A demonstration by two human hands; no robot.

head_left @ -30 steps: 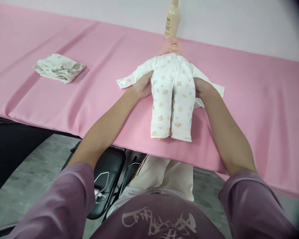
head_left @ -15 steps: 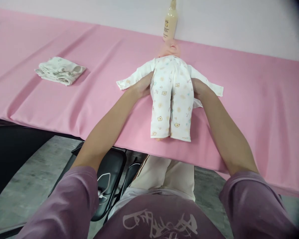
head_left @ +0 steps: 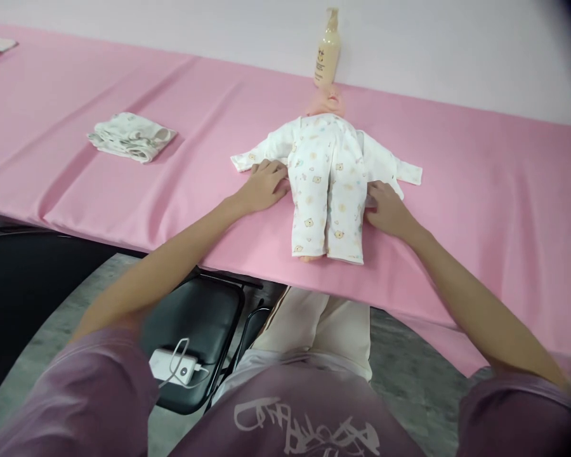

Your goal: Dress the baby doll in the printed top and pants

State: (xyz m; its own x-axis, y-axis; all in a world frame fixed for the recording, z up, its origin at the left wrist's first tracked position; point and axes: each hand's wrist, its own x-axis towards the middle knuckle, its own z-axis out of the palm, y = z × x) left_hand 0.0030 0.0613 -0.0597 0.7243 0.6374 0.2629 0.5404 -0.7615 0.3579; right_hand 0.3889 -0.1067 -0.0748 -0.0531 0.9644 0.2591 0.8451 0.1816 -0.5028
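A baby doll point(head_left: 327, 184) in a white printed sleepsuit lies on its back on the pink table cover point(head_left: 480, 209), head away from me, legs toward the front edge. My left hand point(head_left: 262, 186) rests flat on the cover beside the doll's left hip, fingers stretched out and touching the suit. My right hand point(head_left: 385, 208) lies on the other side at the doll's hip, its fingers loosely curled against the cloth there. Neither hand lifts anything.
A folded white garment point(head_left: 131, 135) lies on the cover to the left. A cream pump bottle point(head_left: 327, 51) stands behind the doll's head by the wall. Below the table edge, a black chair point(head_left: 204, 330) holds a white power bank point(head_left: 173, 366).
Both hands have slid back out from under the doll's sides toward me and now rest beside its hips. The doll has settled flat on the cover.
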